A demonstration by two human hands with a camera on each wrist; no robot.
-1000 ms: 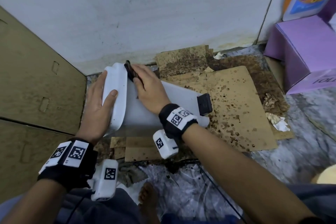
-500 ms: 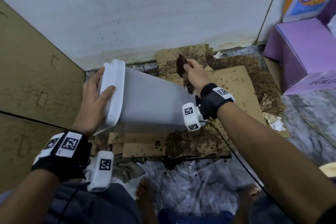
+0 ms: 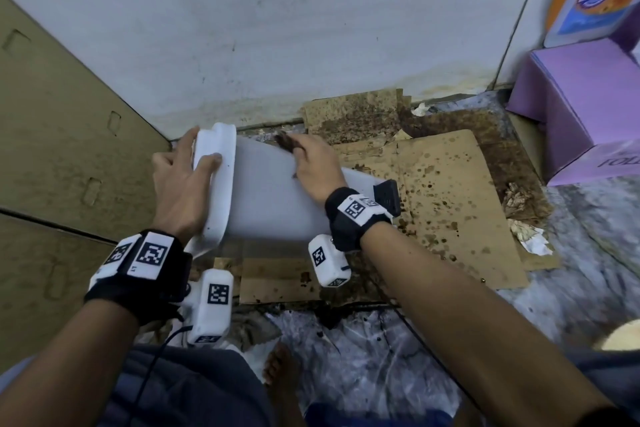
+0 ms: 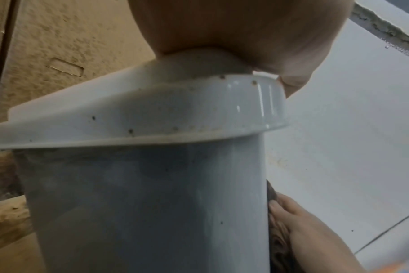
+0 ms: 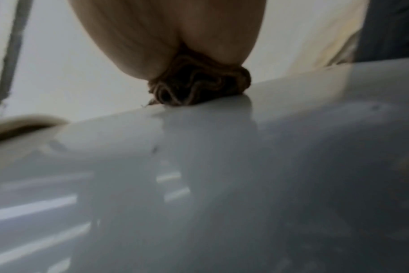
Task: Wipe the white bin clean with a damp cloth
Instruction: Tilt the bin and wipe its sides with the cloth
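The white bin (image 3: 266, 198) lies on its side on stained cardboard, lid end to the left. My left hand (image 3: 183, 180) grips the bin's lid rim (image 3: 216, 180), thumb on top and fingers behind. My right hand (image 3: 313, 166) holds a bunched brown cloth (image 3: 285, 142) and presses it on the bin's upper side near the lid. The right wrist view shows the cloth (image 5: 199, 83) squeezed under the palm against the bin wall (image 5: 199, 175). In the left wrist view the rim (image 4: 152, 114) carries small brown specks. A black pedal (image 3: 388, 196) sticks out at the bin's base.
A stained cardboard sheet (image 3: 450, 211) covers the floor under and right of the bin. A white wall (image 3: 277, 28) stands close behind, a brown carton (image 3: 62, 149) at left, a purple box (image 3: 581, 104) at right. My bare foot (image 3: 280, 367) is below the bin.
My right hand with the cloth swung off the bin's far right end and has come back onto the upper side near the lid. The left hand kept its hold on the rim.
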